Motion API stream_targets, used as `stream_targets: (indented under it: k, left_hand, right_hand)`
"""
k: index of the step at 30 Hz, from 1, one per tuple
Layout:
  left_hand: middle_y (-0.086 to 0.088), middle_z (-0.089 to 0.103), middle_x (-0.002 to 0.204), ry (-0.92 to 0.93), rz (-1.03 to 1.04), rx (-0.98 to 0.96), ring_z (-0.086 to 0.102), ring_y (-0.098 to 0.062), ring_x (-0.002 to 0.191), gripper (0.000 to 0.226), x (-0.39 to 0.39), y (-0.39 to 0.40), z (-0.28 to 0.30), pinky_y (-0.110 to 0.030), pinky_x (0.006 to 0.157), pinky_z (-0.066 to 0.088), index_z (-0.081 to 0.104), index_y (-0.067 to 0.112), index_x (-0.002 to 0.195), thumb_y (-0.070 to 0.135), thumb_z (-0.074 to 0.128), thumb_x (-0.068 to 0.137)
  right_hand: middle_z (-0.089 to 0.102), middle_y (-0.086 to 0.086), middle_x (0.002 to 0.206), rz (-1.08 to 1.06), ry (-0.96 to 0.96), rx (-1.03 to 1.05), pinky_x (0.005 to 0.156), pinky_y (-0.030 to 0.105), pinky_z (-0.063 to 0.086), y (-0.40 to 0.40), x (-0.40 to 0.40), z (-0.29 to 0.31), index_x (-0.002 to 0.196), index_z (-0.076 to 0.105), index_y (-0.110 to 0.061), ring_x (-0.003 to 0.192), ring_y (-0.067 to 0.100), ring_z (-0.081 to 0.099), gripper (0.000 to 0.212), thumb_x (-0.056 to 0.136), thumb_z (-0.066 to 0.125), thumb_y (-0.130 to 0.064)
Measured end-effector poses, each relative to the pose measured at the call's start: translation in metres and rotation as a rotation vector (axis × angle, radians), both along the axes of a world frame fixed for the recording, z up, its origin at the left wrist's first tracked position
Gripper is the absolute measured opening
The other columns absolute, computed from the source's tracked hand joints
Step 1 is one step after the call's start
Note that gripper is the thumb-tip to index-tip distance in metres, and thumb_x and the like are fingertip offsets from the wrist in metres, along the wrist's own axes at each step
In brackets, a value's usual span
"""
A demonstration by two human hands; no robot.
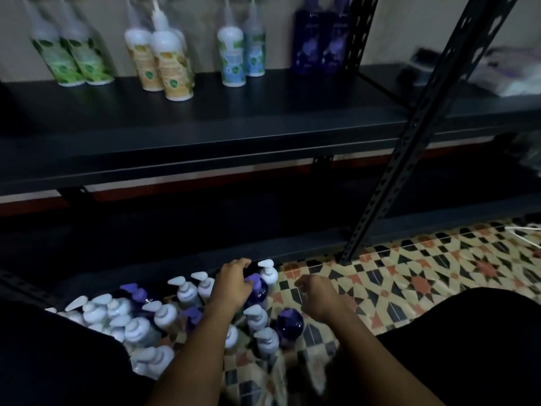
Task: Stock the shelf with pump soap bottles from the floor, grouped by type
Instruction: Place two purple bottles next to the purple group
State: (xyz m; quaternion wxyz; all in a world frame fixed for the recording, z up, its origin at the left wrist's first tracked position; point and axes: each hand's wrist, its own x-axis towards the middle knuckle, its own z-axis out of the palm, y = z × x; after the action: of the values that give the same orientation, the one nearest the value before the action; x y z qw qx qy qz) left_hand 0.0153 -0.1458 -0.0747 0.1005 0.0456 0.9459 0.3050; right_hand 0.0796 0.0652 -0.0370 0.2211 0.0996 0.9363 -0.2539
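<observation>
Along the upper left of the frame, the dark shelf [205,124] already carried sorted groups: two green-label bottles [73,58] at far left, then a cluster of yellow-label bottles [168,64], two blue-label bottles [237,55] right of centre, and two dark purple bottles [320,39] against the upright post [415,127]. All were blurred, so labels could not be read. Much of the shelf board stood bare in front of them.

In the lower left, a crowd of white pump bottles [134,323], with a few purple ones mixed in, waited on the patterned tile floor [439,273], so by my judgement most of the stocking was left to do.

At lower centre the left hand [234,285] had its fingers curled over the pump top of a purple bottle on the floor [259,291], gripping it. Just below and to the right stood another purple bottle [289,322], untouched. The right hand [317,294] hung near it over the tiles with fingers loosely curled and, as far as the blur allowed, holding nothing.
</observation>
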Motion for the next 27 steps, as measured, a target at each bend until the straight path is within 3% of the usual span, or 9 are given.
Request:
stream_targets:
  k: [3,6,11,15,17,22,27]
  left_hand:
    - [-0.008,0.068,0.131,-0.015,-0.014,-0.095,0.061,-0.030,0.124,0.049,-0.001,0.007,-0.021,-0.040,0.103,0.050,0.065,0.015,0.136,0.010,0.072,0.087]
    - [-0.008,0.072,0.117,0.008,-0.044,-0.194,0.065,-0.035,0.113,0.041,-0.009,0.013,-0.039,-0.041,0.091,0.054,0.069,0.019,0.121,0.012,0.070,0.081]
    - [-0.002,0.073,0.099,-0.022,-0.083,-0.306,0.070,-0.031,0.095,0.022,-0.017,0.015,-0.053,-0.038,0.078,0.056,0.065,0.025,0.103,0.022,0.072,0.083]
    - [0.001,0.072,0.087,-0.056,-0.054,-0.277,0.069,-0.028,0.085,0.023,-0.027,0.014,-0.063,-0.038,0.071,0.055,0.068,0.022,0.090,0.034,0.082,0.076]
    - [0.002,0.071,0.084,-0.073,-0.033,-0.242,0.069,-0.027,0.082,0.025,-0.031,0.012,-0.067,-0.036,0.068,0.052,0.070,0.021,0.085,0.036,0.086,0.071]
    - [0.006,0.067,0.085,-0.070,-0.016,-0.166,0.065,-0.023,0.078,0.032,-0.033,0.007,-0.074,-0.036,0.066,0.051,0.074,0.022,0.083,0.038,0.095,0.064]
    - [0.010,0.067,0.087,-0.050,0.024,-0.072,0.064,-0.018,0.077,0.032,-0.030,0.007,-0.078,-0.035,0.066,0.052,0.076,0.024,0.083,0.034,0.097,0.061]
  right_hand:
    - [0.063,0.007,0.132,-0.012,-0.106,-0.010,0.082,0.020,0.050,0.006,0.004,-0.035,0.133,0.062,-0.012,0.117,0.020,0.062,0.050,0.086,0.076,-0.005]
    - [0.068,0.010,0.128,-0.046,-0.151,-0.039,0.094,0.026,0.055,0.008,0.007,-0.062,0.128,0.068,-0.012,0.116,0.021,0.065,0.054,0.077,0.085,-0.006]
    - [0.073,0.001,0.107,-0.049,-0.054,-0.112,0.080,0.025,0.053,0.010,0.015,-0.089,0.105,0.077,-0.016,0.097,0.018,0.068,0.041,0.067,0.088,-0.007]
    - [0.069,-0.010,0.087,-0.109,0.038,-0.234,0.062,0.010,0.038,0.016,0.016,-0.107,0.094,0.078,-0.021,0.079,0.009,0.061,0.043,0.054,0.094,-0.016]
    - [0.068,-0.008,0.088,-0.117,0.076,-0.281,0.063,0.007,0.036,0.018,0.017,-0.113,0.092,0.079,-0.024,0.078,0.009,0.058,0.043,0.052,0.095,-0.019]
    - [0.072,-0.005,0.097,-0.201,0.156,-0.422,0.075,0.010,0.042,0.016,0.023,-0.126,0.085,0.072,-0.048,0.090,0.009,0.062,0.058,0.045,0.100,-0.017]
    - [0.074,-0.009,0.098,-0.317,0.102,-0.632,0.076,0.005,0.047,0.012,0.026,-0.132,0.105,0.080,-0.008,0.085,-0.015,0.066,0.058,0.052,0.093,0.012]
